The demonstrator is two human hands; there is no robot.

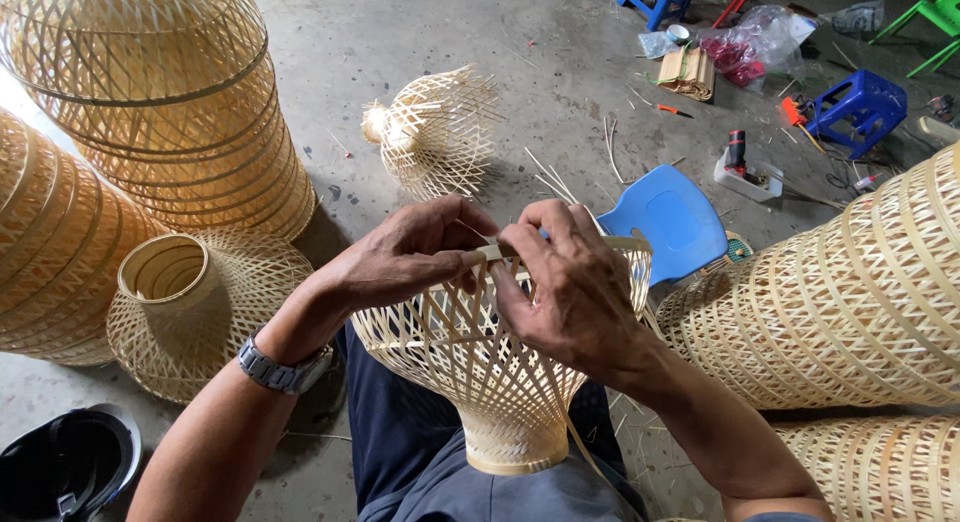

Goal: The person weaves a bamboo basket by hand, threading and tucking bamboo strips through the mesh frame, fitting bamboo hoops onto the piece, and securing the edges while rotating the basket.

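- Two bare hands met at the upper rim of a pale, half-woven bamboo lampshade (480, 362) that rested on the person's lap, narrow neck toward the body and wide mouth away.
- The left hand (410, 252), a metal wristwatch (280, 367) on its wrist, was curled with fingers bent, pinching a flat bamboo rim strip (497, 251) between thumb and fingertips.
- The right hand (570, 287) was likewise closed on the rim just beside it, thumb pressed against the upright slats and fingers folded over the strip.
- Near the hands, on the grey concrete floor (560, 62), lay a small unfinished bamboo weave (435, 132) with loose ends.
- A blue plastic stool seat (670, 217) sat just beyond the right hand.
- Tall stacks of finished bamboo shades stood at the left (170, 102) and right (850, 302).
- A black helmet (65, 467) lay at the lower left.
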